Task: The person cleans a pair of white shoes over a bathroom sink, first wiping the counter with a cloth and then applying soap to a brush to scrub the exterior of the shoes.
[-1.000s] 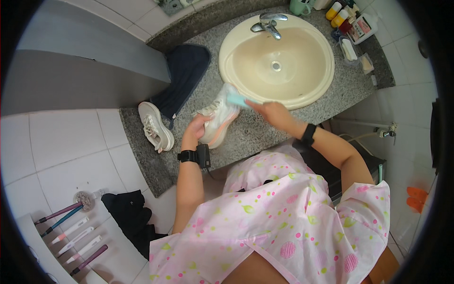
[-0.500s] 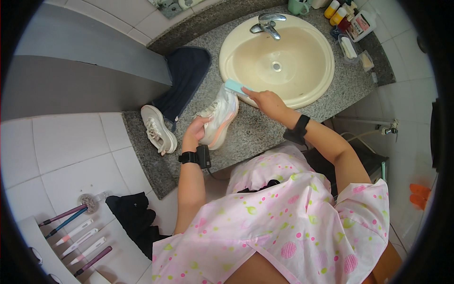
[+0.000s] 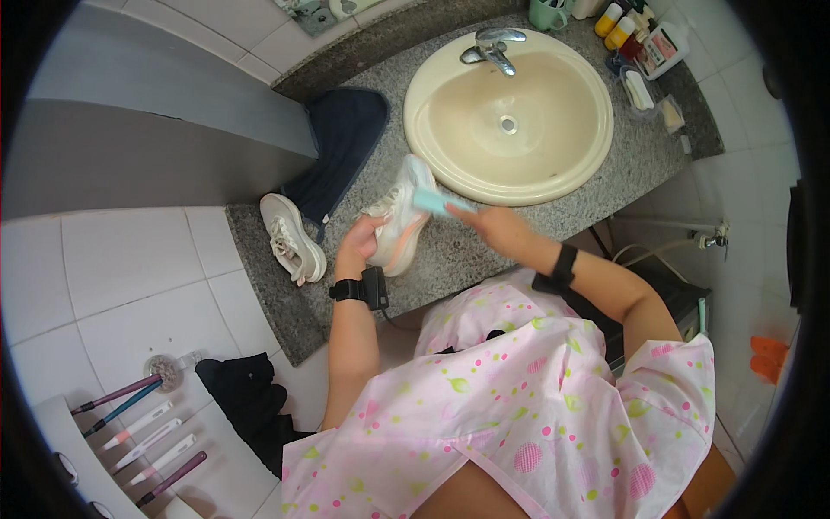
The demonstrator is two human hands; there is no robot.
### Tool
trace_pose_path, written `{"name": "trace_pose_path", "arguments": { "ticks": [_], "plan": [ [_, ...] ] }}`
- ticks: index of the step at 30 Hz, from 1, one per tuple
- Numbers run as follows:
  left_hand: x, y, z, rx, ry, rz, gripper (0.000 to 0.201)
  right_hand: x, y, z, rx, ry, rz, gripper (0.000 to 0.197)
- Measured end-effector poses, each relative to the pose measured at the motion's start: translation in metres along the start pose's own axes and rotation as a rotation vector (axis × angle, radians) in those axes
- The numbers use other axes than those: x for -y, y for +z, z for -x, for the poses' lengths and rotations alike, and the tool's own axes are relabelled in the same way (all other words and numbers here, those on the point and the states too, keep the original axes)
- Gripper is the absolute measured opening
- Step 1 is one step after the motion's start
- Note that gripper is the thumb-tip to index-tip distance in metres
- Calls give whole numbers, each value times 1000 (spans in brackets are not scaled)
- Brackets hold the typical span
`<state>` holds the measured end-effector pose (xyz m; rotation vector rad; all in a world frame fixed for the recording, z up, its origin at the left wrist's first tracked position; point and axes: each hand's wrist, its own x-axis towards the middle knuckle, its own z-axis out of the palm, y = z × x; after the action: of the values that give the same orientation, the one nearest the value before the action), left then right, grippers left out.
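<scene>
My left hand [image 3: 360, 240] is closed around the heel end of a white sneaker [image 3: 399, 208] with a peach-coloured stripe on its sole. The sneaker is held over the granite counter, toe pointing toward the sink. In my right hand [image 3: 501, 232] is a light blue brush [image 3: 439, 203], its head against the side of the sneaker near the toe. Its bristles are hidden from this angle. The matching sneaker [image 3: 292, 240] lies on the counter to the left, beside a dark navy cloth [image 3: 339, 143].
A cream oval sink [image 3: 424, 130] with a chrome faucet [image 3: 493, 50] is set in the granite counter [image 3: 553, 221]. Bottles [image 3: 662, 48] and a soap dish [image 3: 638, 91] stand at the back right. A grey partition [image 3: 164, 164] rises at the left. Toothbrushes [image 3: 143, 424] hang at the lower left.
The brush in my right hand has moved down from the sneaker's toe tip along its side, toward me. My left hand keeps its hold on the sneaker.
</scene>
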<state>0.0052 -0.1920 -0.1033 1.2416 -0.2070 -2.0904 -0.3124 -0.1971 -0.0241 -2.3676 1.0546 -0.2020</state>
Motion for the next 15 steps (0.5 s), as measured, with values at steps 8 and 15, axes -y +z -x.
{"name": "trace_pose_path", "arguments": {
  "ticks": [8,15],
  "plan": [
    [1,1,0,2,-28,58,42,-22,-12,-47,-204,73,-105,50],
    [2,-6,-5,14,-24,17,42,-2,-7,-11,53,63,22,55]
  ]
}}
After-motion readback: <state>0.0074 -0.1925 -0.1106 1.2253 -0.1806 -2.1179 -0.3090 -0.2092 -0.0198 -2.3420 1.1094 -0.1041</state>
